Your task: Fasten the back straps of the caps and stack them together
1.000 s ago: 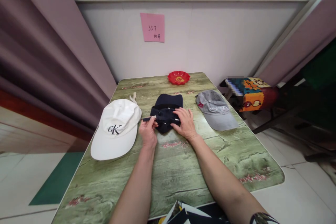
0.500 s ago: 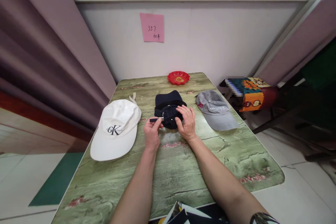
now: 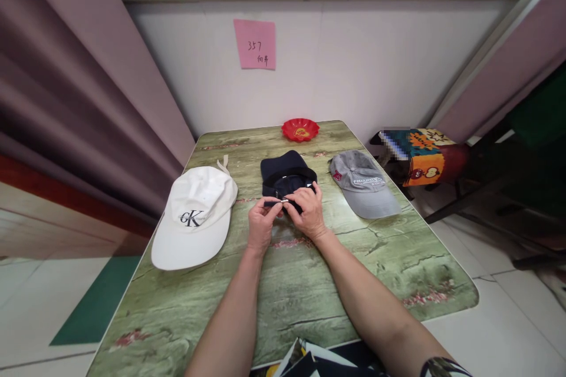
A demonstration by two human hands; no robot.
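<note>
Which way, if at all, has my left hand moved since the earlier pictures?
Yes, your left hand has moved right, away from the white cap, which has stayed put on the table.

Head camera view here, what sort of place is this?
Probably an indoor room, perhaps in a home: a wood-patterned table, a mauve curtain at the left and a tiled floor suggest it.

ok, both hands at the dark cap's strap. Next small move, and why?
Probably steady the pale clasp with the right hand and gently draw the strap with the left hand. The left pinches the strap beside the clasp, the right is close against it, over the dark cap. Whether the strap is threaded is too small to tell.
</note>
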